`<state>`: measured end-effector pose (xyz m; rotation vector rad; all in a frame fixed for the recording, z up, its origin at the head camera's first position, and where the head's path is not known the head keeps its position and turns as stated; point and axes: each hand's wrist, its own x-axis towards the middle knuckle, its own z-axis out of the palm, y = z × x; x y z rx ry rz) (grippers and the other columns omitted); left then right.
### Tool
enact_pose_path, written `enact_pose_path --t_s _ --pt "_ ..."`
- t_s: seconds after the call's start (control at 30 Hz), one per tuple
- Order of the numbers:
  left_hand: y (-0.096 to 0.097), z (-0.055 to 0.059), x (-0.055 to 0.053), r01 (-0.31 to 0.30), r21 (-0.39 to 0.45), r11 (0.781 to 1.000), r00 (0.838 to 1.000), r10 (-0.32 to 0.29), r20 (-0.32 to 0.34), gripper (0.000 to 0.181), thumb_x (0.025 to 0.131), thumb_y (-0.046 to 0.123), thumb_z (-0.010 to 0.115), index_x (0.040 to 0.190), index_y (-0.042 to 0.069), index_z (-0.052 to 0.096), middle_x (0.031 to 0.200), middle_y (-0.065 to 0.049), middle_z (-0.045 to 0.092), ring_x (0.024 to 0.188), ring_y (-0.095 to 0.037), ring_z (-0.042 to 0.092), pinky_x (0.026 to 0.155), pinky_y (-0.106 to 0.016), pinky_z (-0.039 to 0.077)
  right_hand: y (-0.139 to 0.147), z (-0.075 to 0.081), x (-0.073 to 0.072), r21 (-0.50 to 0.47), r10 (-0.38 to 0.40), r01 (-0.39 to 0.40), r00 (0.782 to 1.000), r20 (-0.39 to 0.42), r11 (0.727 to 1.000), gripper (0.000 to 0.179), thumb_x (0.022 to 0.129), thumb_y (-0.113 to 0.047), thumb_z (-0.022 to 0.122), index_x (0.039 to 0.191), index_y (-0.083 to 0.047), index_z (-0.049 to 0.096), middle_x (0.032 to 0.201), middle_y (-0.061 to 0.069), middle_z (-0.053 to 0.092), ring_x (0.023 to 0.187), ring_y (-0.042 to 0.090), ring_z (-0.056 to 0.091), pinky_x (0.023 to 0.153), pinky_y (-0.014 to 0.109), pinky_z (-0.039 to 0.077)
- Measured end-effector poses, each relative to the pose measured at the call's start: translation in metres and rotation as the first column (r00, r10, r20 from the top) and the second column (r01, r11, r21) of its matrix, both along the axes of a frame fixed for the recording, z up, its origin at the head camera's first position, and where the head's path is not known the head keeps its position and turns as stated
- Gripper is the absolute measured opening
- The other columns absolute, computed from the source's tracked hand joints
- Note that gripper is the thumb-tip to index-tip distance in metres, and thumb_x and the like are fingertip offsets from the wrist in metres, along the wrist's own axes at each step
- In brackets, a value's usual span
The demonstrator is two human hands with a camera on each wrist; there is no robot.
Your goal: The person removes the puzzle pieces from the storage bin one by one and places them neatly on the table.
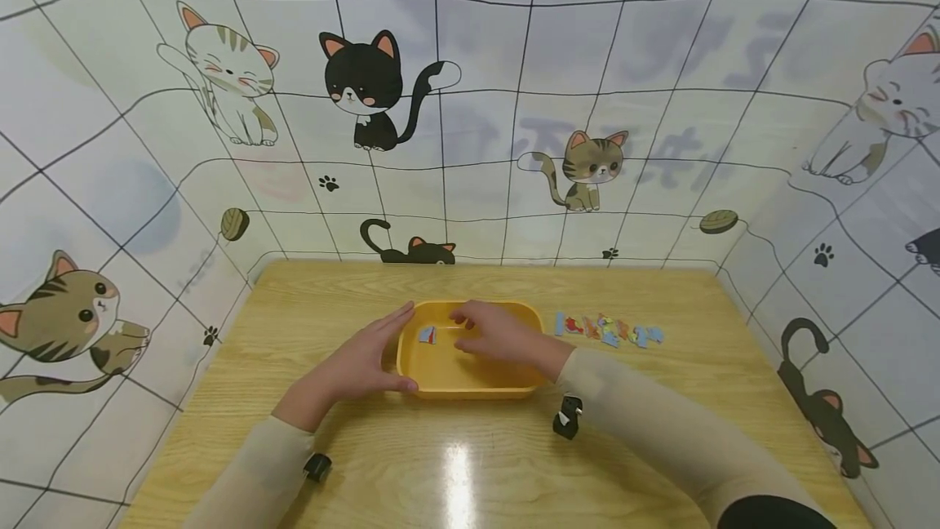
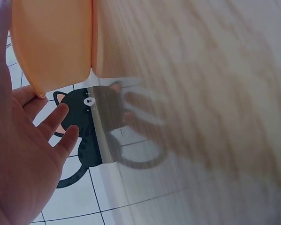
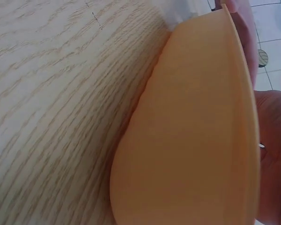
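Note:
A yellow plastic tray (image 1: 470,393) stands on the table. Inside, near its left end, lies a small blue, white and red piece (image 1: 427,336), apparently cut from a jigsaw puzzle. My left hand (image 1: 367,359) touches the tray's left side, thumb at the front corner and a fingertip at the rim farther back; its other fingers are relaxed and off the tray in the left wrist view. Over the tray's inside hovers my right hand (image 1: 494,333), thumb and forefinger apart, with nothing visible between them. The tray wall partly hides this hand (image 3: 274,159) in the right wrist view.
Several colourful puzzle pieces (image 1: 608,330) form a row on the table, right of the tray. Behind the wooden table (image 1: 352,447) rises a wall (image 1: 485,211) printed with cats; similar side walls close in left and right. Small black devices (image 1: 567,418) hang at both wrists.

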<state>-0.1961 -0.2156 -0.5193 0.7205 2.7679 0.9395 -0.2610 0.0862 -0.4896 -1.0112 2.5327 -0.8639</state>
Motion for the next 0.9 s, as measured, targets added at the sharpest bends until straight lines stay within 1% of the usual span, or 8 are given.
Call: enact_pose_path --t_s 0.13,0.27,0.37,0.47,0.57,0.7,0.8,0.9 --pt "0.0 0.0 0.0 0.003 0.001 1.0 1.0 -0.003 -0.009 0.131 0.077 0.07 0.093 0.177 0.014 0.028 0.184 0.003 0.02 0.166 -0.037 0.027 0.13 -0.065 0.029 -0.01 -0.009 -0.006 0.025 0.027 -0.026 1.0 -0.013 0.999 0.047 0.103 -0.019 0.08 0.144 0.001 0.066 0.139 0.014 0.071 0.123 0.029 0.069 0.109 0.047 0.057" --pt "0.0 0.0 0.0 0.005 0.001 1.0 1.0 -0.005 -0.016 0.131 0.077 0.071 0.092 0.177 0.016 0.028 0.184 0.002 0.021 0.166 -0.037 0.027 0.13 -0.064 0.029 -0.018 -0.017 -0.011 0.04 0.057 -0.055 0.997 -0.055 0.998 0.047 0.102 -0.018 0.081 0.143 -0.001 0.067 0.137 0.012 0.073 0.12 0.026 0.069 0.108 0.044 0.058" --pt "0.0 -0.001 -0.001 0.005 0.005 1.0 1.0 -0.005 -0.016 0.131 0.077 0.069 0.094 0.177 0.016 0.028 0.184 0.004 0.02 0.167 -0.036 0.027 0.131 -0.064 0.029 -0.023 -0.021 -0.013 0.06 0.082 -0.076 0.991 -0.105 0.995 0.048 0.101 -0.018 0.082 0.143 0.0 0.068 0.129 0.01 0.074 0.113 0.023 0.069 0.105 0.041 0.058" --pt "-0.002 -0.002 -0.001 0.007 0.008 1.0 1.0 -0.006 -0.022 0.13 0.077 0.067 0.094 0.177 0.016 0.029 0.184 0.004 0.021 0.167 -0.036 0.027 0.131 -0.063 0.029 -0.029 -0.023 -0.015 0.096 0.097 -0.084 0.986 -0.133 0.992 0.05 0.101 -0.021 0.082 0.144 0.0 0.067 0.119 0.006 0.074 0.104 0.019 0.066 0.101 0.039 0.058" --pt "-0.003 -0.003 -0.001 0.014 0.002 1.0 0.999 -0.014 -0.039 0.13 0.078 0.068 0.094 0.177 0.014 0.029 0.184 0.0 0.021 0.166 -0.037 0.027 0.13 -0.064 0.03 -0.034 -0.025 -0.015 0.125 0.095 -0.078 0.986 -0.136 0.989 0.052 0.102 -0.023 0.081 0.146 -0.001 0.065 0.112 0.003 0.073 0.099 0.016 0.064 0.099 0.038 0.057" --pt "-0.003 -0.004 -0.002 0.019 0.003 1.0 0.999 -0.019 -0.04 0.131 0.077 0.068 0.094 0.177 0.013 0.029 0.184 0.0 0.021 0.166 -0.036 0.027 0.131 -0.063 0.029 -0.04 -0.025 -0.015 0.137 0.091 -0.073 0.987 -0.135 0.988 0.05 0.102 -0.021 0.08 0.147 -0.002 0.065 0.105 -0.001 0.073 0.094 0.013 0.064 0.094 0.035 0.058" --pt "-0.003 -0.003 -0.002 0.017 0.008 1.0 0.999 -0.017 -0.034 0.132 0.076 0.068 0.095 0.176 0.013 0.029 0.184 0.002 0.021 0.167 -0.034 0.027 0.131 -0.062 0.029 -0.042 -0.022 -0.015 0.142 0.096 -0.077 0.986 -0.133 0.987 0.048 0.104 -0.019 0.078 0.147 -0.003 0.066 0.097 -0.004 0.072 0.087 0.013 0.064 0.088 0.032 0.058" --pt "-0.002 -0.002 -0.001 0.019 0.013 1.0 0.999 -0.019 -0.031 0.132 0.076 0.069 0.093 0.176 0.012 0.029 0.184 0.001 0.021 0.167 -0.035 0.027 0.131 -0.063 0.029 -0.045 -0.02 -0.014 0.152 0.103 -0.082 0.985 -0.136 0.985 0.045 0.105 -0.018 0.076 0.146 -0.003 0.066 0.091 -0.006 0.069 0.083 0.012 0.063 0.084 0.031 0.057"
